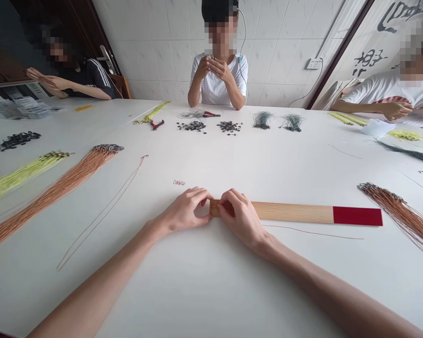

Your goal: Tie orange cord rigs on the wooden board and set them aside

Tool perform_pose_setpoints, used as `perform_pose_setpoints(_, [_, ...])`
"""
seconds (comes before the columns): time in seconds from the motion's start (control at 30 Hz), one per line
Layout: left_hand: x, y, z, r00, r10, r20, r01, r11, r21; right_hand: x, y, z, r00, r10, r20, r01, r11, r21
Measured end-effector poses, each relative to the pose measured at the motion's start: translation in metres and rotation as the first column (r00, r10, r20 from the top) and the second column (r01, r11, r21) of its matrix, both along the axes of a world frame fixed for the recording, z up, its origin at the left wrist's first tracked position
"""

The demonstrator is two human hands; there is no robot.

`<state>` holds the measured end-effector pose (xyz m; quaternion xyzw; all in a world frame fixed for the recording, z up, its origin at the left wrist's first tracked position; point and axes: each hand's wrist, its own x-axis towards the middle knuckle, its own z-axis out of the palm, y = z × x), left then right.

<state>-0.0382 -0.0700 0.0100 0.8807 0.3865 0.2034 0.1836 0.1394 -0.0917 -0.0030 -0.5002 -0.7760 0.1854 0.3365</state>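
Note:
A long flat wooden board [292, 211] with a red end [357, 216] lies across the white table. My left hand [185, 211] grips its left end between thumb and fingers. Over the same end, my right hand [241, 213] has its fingers pinched together against the board, beside a small dark wire loop or hook [214, 206]. What the fingertips hold is too small to make out. Fine lines run lengthwise along the board's face. From under my right hand a thin reddish line [313, 231] trails to the right below the board.
Left of me lie a doubled line [102, 213], an orange line bundle [66, 190] and a yellow one [24, 176]. Another brown bundle [402, 211] is at right. Beyond are small dark parts [229, 126] and red-handled pliers [157, 125]. Several people sit around the table [197, 291].

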Motion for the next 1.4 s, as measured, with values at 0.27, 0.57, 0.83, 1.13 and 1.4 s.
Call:
perform_pose_setpoints(0.27, [0.0001, -0.0013, 0.0019, 0.999, 0.001, -0.034, 0.000, 0.999, 0.039, -0.0001, -0.0001, 0.0013, 1.000, -0.009, 0.005, 0.009, 1.000, -0.026])
perform_pose_setpoints(0.57, [-0.0016, -0.0010, 0.0002, 0.998, -0.014, -0.062, 0.023, 0.991, 0.136, 0.0001, -0.0007, -0.0014, 1.000, -0.012, 0.013, 0.011, 1.000, 0.012])
perform_pose_setpoints(0.83, [-0.0014, -0.0007, 0.0002, 0.998, -0.037, -0.059, 0.048, 0.978, 0.203, 0.0003, -0.0007, -0.0014, 1.000, -0.016, 0.019, 0.016, 1.000, 0.024])
perform_pose_setpoints(1.13, [-0.0014, -0.0005, 0.0005, 0.997, -0.034, -0.067, 0.048, 0.976, 0.213, 0.0002, -0.0010, -0.0005, 1.000, -0.001, 0.009, 0.001, 1.000, 0.011])
perform_pose_setpoints(1.4, [-0.0006, -0.0008, 0.0001, 0.996, -0.021, -0.085, 0.038, 0.976, 0.213, 0.0007, -0.0005, -0.0005, 1.000, 0.003, 0.004, -0.003, 1.000, -0.004])
